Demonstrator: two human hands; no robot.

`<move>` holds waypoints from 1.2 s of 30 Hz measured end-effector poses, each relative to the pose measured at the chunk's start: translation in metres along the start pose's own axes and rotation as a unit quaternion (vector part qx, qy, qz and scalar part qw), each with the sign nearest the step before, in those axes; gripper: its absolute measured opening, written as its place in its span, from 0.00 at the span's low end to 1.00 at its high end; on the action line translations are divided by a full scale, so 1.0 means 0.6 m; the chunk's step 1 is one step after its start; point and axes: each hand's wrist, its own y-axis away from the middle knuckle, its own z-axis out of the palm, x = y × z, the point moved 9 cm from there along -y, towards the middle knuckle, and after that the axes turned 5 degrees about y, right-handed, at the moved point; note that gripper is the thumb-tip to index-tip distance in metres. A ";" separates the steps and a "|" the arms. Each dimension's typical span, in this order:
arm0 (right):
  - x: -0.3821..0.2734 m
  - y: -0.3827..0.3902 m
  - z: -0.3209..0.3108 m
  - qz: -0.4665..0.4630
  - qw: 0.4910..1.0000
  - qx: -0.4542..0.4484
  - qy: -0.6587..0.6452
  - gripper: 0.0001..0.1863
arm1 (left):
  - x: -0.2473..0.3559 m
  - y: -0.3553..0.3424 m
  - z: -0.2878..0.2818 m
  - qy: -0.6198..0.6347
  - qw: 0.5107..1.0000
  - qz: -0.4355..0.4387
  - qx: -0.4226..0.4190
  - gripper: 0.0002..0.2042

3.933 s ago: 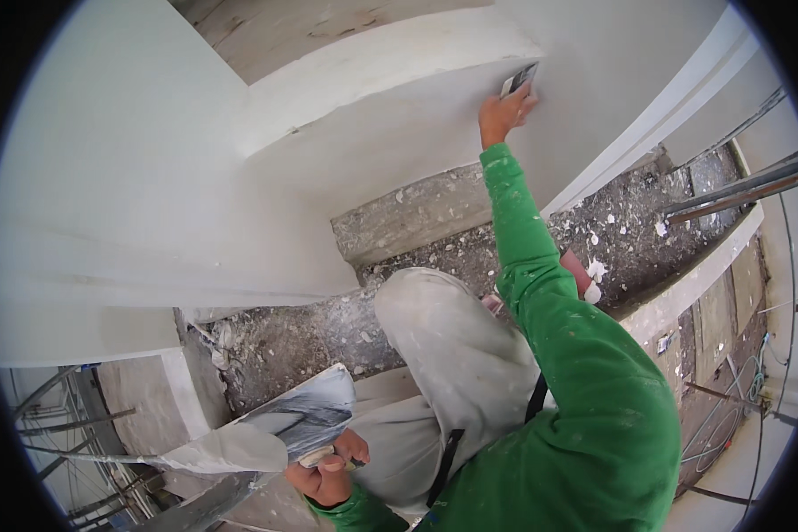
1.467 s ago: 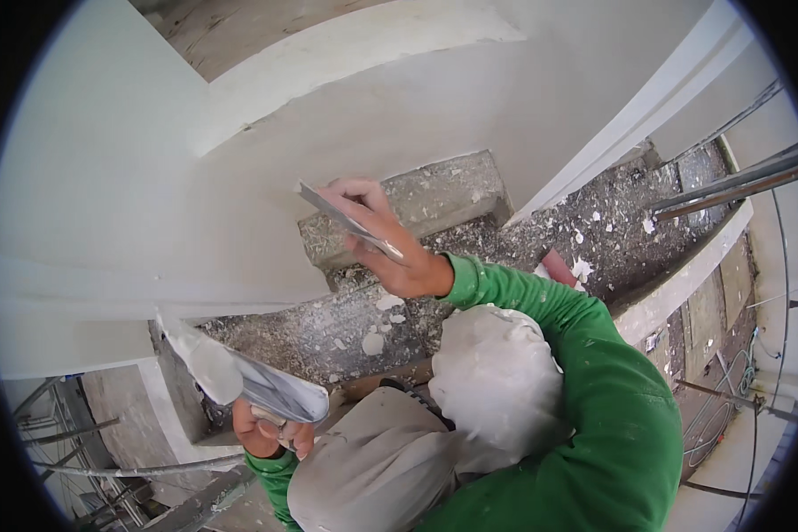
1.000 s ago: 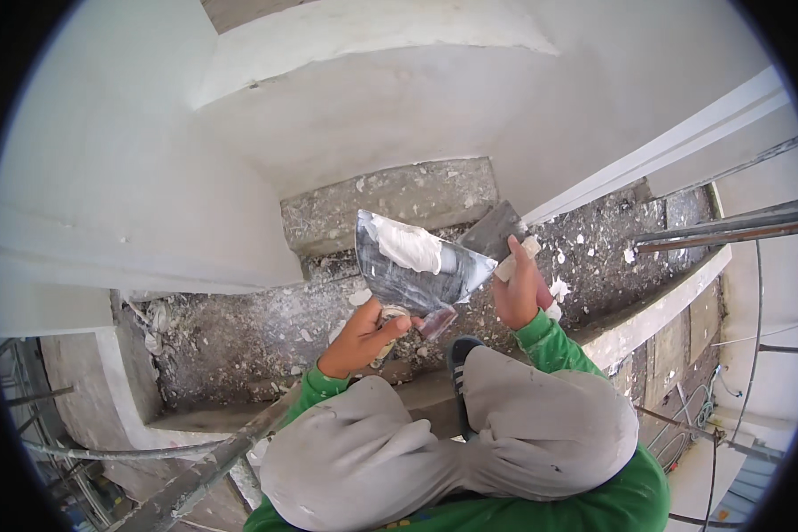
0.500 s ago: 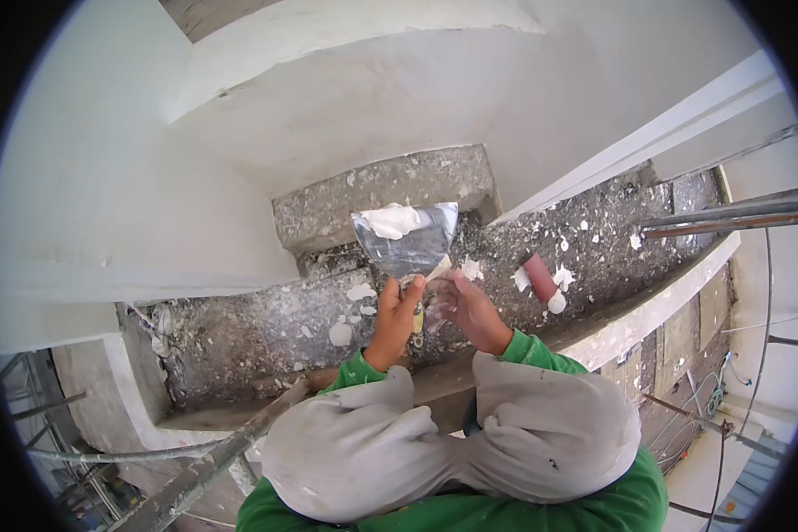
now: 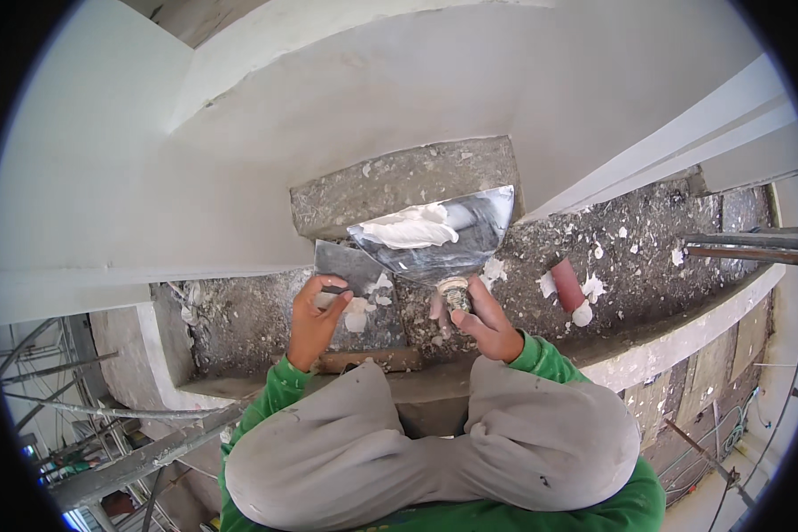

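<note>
My right hand (image 5: 490,326) is closed round the handle of a wide putty knife (image 5: 481,244), with the thumb along the grip. Its broad metal blade points away from me and carries a thick smear of white putty (image 5: 412,229) on the left part. To the left, my left hand (image 5: 312,326) pinches a thin grey rectangular plate (image 5: 344,260) by its near edge between thumb and fingers. The plate's far right corner lies close to the blade; whether they touch I cannot tell.
A reddish cylinder (image 5: 567,284) lies on the putty-spattered ledge (image 5: 638,230), right of my hands. Behind the blade a rough concrete block (image 5: 399,182) sits against the pale wall (image 5: 417,80). Scaffold poles (image 5: 142,461) stand at lower left; metal bars (image 5: 740,246) jut in at right.
My hands have moved apart. The left now holds the grey plate left of the putty knife, and the right grips the handle. The putty is spread wider along the blade.
</note>
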 end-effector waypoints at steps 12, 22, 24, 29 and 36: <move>0.015 -0.063 -0.120 0.052 0.972 0.146 0.180 0.18 | 0.340 -0.054 -0.055 -0.326 0.893 0.310 0.002 0.17; -0.004 -0.094 -0.091 0.048 0.962 0.140 0.231 0.18 | 0.302 -0.058 0.068 -0.545 0.712 0.435 0.081 0.18; -0.028 -0.092 -0.077 0.021 0.944 0.141 0.296 0.17 | 0.288 -0.060 0.073 -0.548 0.714 0.426 0.089 0.19; -0.029 -0.082 -0.079 0.021 0.912 0.135 0.386 0.16 | 0.261 -0.069 0.079 -0.551 0.737 0.387 0.057 0.23; -0.104 -0.047 -0.158 -0.002 0.892 0.259 0.371 0.16 | 0.108 -0.047 0.045 -0.342 0.905 0.252 -0.012 0.21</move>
